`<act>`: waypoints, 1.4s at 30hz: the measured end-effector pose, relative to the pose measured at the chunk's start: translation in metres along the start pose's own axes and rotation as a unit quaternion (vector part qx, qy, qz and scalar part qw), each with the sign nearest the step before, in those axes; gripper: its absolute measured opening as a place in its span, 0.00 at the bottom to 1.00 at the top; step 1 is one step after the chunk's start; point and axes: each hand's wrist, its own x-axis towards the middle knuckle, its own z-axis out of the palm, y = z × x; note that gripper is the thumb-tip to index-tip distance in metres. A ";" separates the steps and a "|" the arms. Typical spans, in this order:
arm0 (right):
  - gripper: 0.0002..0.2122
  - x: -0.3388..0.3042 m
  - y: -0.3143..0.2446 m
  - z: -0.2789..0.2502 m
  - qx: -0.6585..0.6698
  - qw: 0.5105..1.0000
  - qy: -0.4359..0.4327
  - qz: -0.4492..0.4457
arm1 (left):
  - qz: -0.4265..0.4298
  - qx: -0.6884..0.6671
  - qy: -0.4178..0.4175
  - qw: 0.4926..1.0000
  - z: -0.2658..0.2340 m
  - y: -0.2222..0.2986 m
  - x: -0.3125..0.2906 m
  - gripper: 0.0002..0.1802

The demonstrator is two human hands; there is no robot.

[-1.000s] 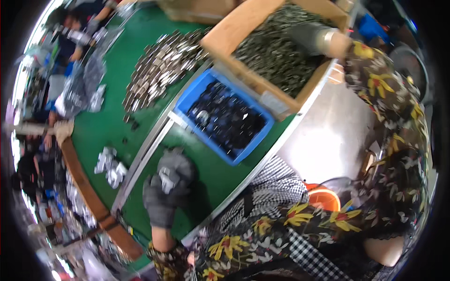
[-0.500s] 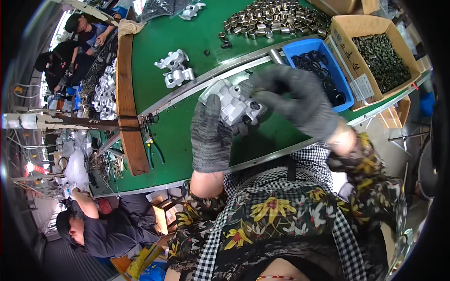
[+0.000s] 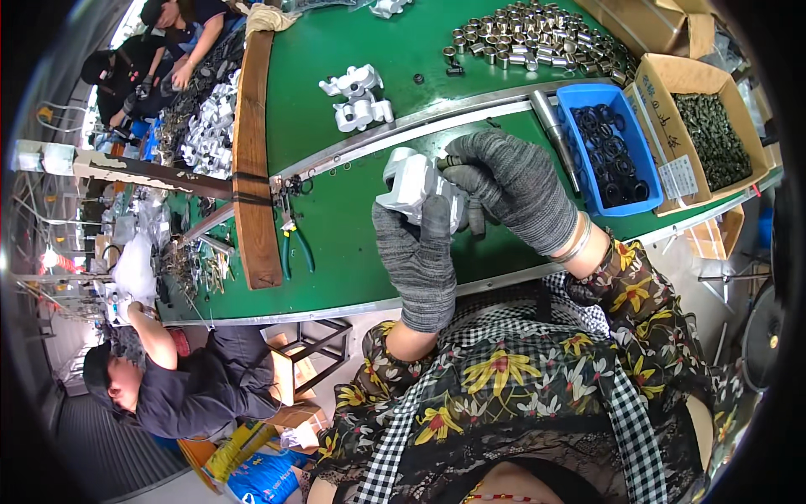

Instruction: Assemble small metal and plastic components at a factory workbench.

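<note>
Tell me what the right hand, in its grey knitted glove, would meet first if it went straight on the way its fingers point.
The right hand would probably meet the silver, blocky metal casting held by the grey-gloved left hand; whether the right hand touches it now is unclear.

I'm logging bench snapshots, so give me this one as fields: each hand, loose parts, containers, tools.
Left hand: gray-gloved, holding a silver casting
Right hand: gray-gloved, fingertips by the casting's right side; anything pinched is unclear
Loose parts: more silver castings, shiny metal sleeves
Blue bin: black rings
Cardboard box: small dark parts
Tools: green-handled pliers
Surface: green tabletop
</note>
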 end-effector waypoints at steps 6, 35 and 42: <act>0.11 0.007 0.012 0.007 -0.267 0.949 0.044 -0.160 | -0.002 -0.047 -0.009 0.999 0.000 -0.004 -0.004 0.30; 0.19 0.032 -0.015 -0.018 0.055 0.923 -0.154 0.348 | 0.023 -0.026 -0.073 0.997 -0.007 0.003 0.030 0.24; 0.25 0.028 0.043 -0.001 0.044 0.980 -0.168 0.094 | 0.064 0.032 -0.127 0.989 -0.014 0.008 0.034 0.21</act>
